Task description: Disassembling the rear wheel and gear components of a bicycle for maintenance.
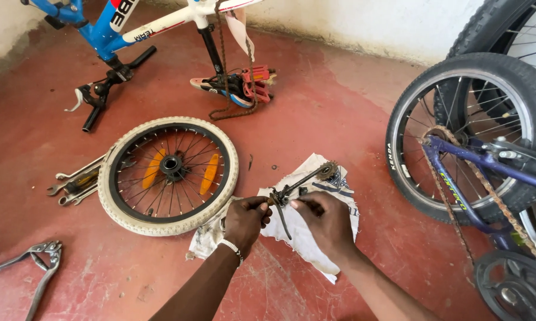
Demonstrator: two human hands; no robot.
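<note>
My left hand [246, 219] and my right hand [325, 221] both grip a dark metal wheel axle [297, 185] over a dirty white cloth [306, 235] on the red floor. The axle runs up to the right and ends in a small rusty sprocket [327, 171]. My left hand pinches the near end, where a thin dark bracket [282, 220] hangs down. My right hand's fingers close on the axle just right of that. A white beaded band sits on my left wrist.
A small white-tyred wheel [168, 174] with orange reflectors lies left of the cloth, spanners [75, 183] beside it. Pliers [39, 258] lie at lower left. An upturned blue and white bike [125, 24] stands behind; a purple bike's rear wheel [467, 134] stands at right.
</note>
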